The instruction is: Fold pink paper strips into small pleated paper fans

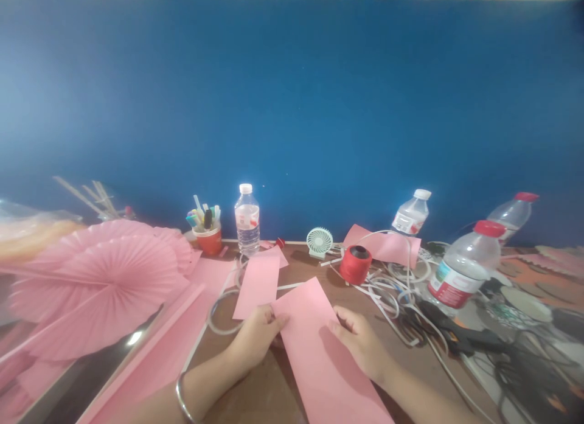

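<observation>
A long strip of pink paper (314,351) is held up between my two hands, its far end pointing toward the wall. My left hand (258,336) pinches the paper's left edge, thumb on top and fingers underneath. On the opposite edge, my right hand (360,342) grips it the same way, its thumb lying on the paper. Just beyond my left hand lies a smaller pink paper piece (259,284). The near end of the strip runs out of the bottom of the view.
Pleated pink paper fans (109,284) fill the left side. Behind stand a water bottle (247,223), a red cup of pens (208,238) and a small fan (319,241). A red roll (354,264), tangled white cords (396,296), a large bottle (465,266) and a black glue gun (456,330) lie right.
</observation>
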The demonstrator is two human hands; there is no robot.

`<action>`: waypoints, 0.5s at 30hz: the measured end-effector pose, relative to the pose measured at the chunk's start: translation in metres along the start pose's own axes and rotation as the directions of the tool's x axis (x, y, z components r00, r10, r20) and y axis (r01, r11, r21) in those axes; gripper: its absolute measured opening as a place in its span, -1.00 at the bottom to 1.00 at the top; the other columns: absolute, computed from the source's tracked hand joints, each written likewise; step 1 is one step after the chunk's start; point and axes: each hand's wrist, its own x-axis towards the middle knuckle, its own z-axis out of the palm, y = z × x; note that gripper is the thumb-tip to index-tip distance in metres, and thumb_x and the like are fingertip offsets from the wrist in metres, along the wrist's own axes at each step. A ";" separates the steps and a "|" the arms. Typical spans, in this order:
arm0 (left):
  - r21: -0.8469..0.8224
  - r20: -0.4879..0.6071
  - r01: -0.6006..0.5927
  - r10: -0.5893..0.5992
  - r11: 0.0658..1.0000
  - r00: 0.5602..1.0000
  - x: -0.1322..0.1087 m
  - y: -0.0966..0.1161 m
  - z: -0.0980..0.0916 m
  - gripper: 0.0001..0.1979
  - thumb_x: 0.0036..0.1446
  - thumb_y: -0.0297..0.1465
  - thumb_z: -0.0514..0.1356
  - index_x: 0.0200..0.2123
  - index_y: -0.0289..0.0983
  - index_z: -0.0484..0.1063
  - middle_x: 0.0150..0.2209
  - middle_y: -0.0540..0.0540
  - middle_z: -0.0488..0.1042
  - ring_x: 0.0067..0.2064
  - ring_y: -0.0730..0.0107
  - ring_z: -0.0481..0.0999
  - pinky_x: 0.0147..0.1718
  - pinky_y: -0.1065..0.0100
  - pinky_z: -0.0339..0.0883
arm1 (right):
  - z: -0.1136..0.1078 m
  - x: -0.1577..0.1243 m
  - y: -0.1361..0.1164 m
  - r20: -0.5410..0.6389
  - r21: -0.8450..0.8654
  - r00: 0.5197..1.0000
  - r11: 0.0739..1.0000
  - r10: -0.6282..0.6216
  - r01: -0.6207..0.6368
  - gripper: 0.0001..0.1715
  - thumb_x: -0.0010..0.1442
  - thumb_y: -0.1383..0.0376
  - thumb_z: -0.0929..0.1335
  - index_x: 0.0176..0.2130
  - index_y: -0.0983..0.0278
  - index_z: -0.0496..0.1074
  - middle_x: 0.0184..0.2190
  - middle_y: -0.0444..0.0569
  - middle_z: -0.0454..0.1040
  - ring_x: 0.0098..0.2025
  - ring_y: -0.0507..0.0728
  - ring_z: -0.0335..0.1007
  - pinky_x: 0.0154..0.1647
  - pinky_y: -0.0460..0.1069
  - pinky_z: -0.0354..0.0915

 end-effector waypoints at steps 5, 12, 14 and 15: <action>0.032 0.007 -0.004 0.004 0.999 1.000 0.001 -0.003 -0.002 -0.61 -0.03 -0.16 0.17 -0.37 -0.43 0.38 -0.39 -0.22 0.50 -0.33 0.15 0.50 -0.32 0.20 0.38 | 0.000 0.000 -0.002 0.007 0.026 1.000 1.000 0.008 -0.008 -0.73 0.17 0.17 0.23 -0.37 0.34 0.33 -0.42 -0.06 0.38 -0.33 0.12 0.28 -0.32 -0.07 0.18; 0.018 0.016 -0.008 0.007 1.000 1.000 0.001 -0.002 -0.002 -0.62 -0.03 -0.16 0.17 -0.36 -0.43 0.37 -0.39 -0.22 0.50 -0.33 0.16 0.50 -0.31 0.19 0.38 | 0.001 -0.002 -0.004 0.015 0.044 1.000 0.999 0.001 -0.001 -0.74 0.17 0.18 0.23 -0.35 0.34 0.34 -0.41 -0.06 0.38 -0.32 0.12 0.28 -0.30 -0.06 0.19; 0.022 -0.001 0.003 -0.003 1.000 1.000 0.001 -0.001 -0.001 -0.61 -0.06 -0.15 0.18 -0.39 -0.42 0.37 -0.40 -0.22 0.50 -0.34 0.15 0.50 -0.32 0.19 0.38 | 0.001 -0.001 -0.004 0.007 0.027 1.000 1.000 0.004 -0.004 -0.73 0.17 0.18 0.23 -0.36 0.34 0.35 -0.41 -0.05 0.39 -0.31 0.13 0.29 -0.31 -0.06 0.19; 0.026 -0.007 0.007 -0.007 1.000 1.000 0.001 0.000 -0.001 -0.60 -0.07 -0.14 0.19 -0.40 -0.42 0.37 -0.40 -0.22 0.50 -0.34 0.15 0.50 -0.33 0.19 0.38 | 0.001 -0.001 -0.004 0.001 0.017 1.000 1.000 0.006 -0.006 -0.72 0.16 0.17 0.23 -0.36 0.34 0.35 -0.42 -0.05 0.39 -0.31 0.13 0.29 -0.31 -0.06 0.19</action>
